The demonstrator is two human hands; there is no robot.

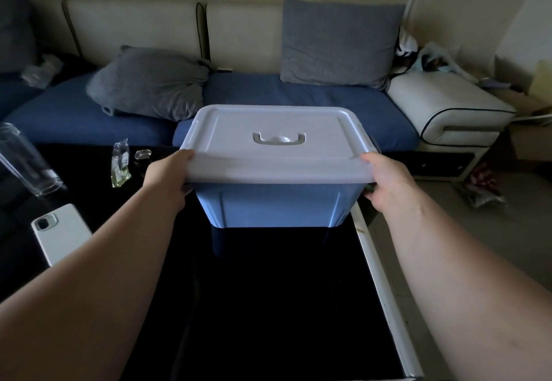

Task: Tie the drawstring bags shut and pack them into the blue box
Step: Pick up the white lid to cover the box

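On the black table [268,306], fingers [187,154] of left hand [167,177] and right hand [388,183] grip one lid [268,168] atop one blue box [277,207].

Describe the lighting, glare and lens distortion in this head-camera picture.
Head view: the light is dim and soft, and the pale lid is the brightest thing, with no hard glare. Head view: the glossy black table is nearly featureless and faintly mirrors the blue box. Head view: wide-angle stretch tilts the glass at the left edge. Head view: the left hand and right hand gripping the lid look sharp.
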